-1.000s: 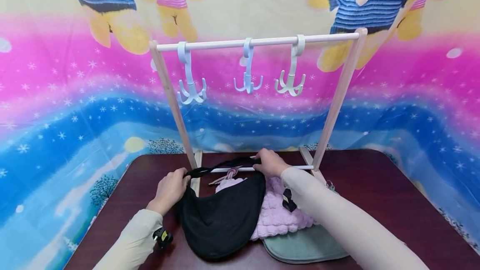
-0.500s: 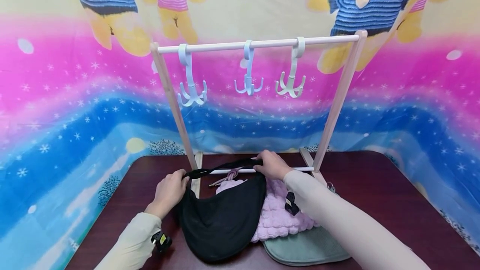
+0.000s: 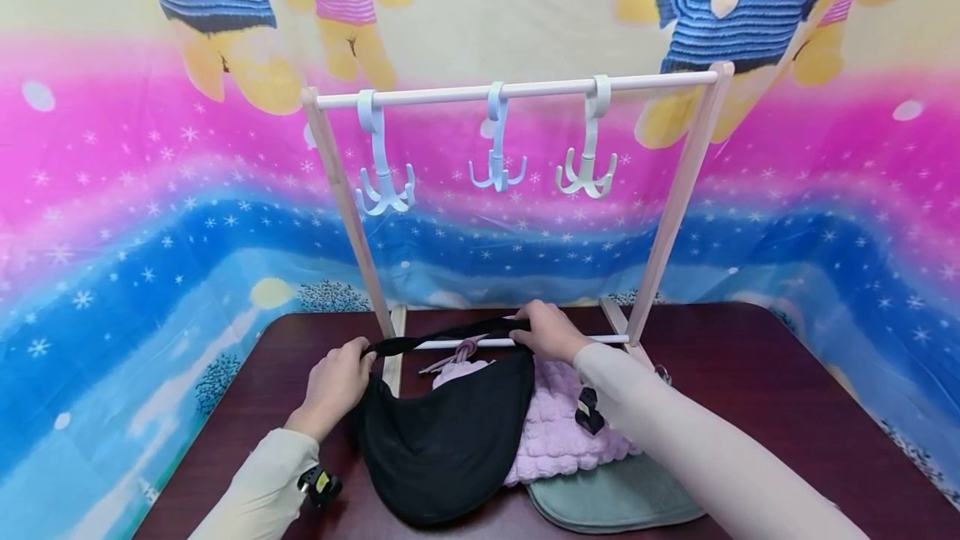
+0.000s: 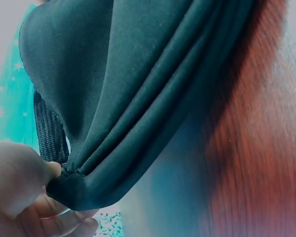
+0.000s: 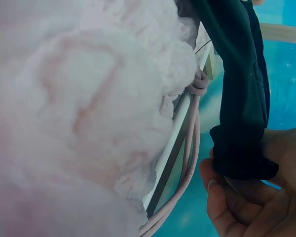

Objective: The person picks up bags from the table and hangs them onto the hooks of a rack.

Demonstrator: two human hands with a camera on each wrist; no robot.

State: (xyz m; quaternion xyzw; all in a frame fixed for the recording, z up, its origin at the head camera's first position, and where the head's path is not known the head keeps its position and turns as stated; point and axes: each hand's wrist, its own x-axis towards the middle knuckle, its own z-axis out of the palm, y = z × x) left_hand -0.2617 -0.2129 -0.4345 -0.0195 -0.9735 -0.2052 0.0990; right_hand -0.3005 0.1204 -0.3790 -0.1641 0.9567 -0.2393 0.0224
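Black bag (image 3: 446, 440) flat on dark table (image 3: 787, 407), nearest the body, overlapping pink fluffy bag (image 3: 555, 427) and grey-green bag (image 3: 615, 494) underneath. Contents of all three not visible.

Strap (image 3: 442, 333) of black bag stretched taut between both hands, just above the table.

Left hand (image 3: 337, 382) at strap's left end, where it joins the bag body. Fingers curled, thumb pinching the gathered black fabric (image 4: 69, 185); mesh panel (image 4: 49, 133) just behind the thumb in the left wrist view.

Right hand (image 3: 551, 330) at strap's right end, fingers curled around the bunched fabric (image 5: 241, 158), thumb below. Pink cord (image 5: 190, 163) of the fluffy bag running just beside that hand along the rack's low white bar (image 3: 525, 341).

Small black clip (image 3: 588, 419) lying on the pink bag beside the right sleeve.

Further back: wooden rack (image 3: 337, 190) on table's far half, white rail (image 3: 525, 90) across the top. Three plastic hooks on the rail, all bare: left hook (image 3: 382, 182), middle hook (image 3: 497, 165), right hook (image 3: 587, 169).

Behind: colourful cloth backdrop (image 3: 112, 190) with bears and stars.
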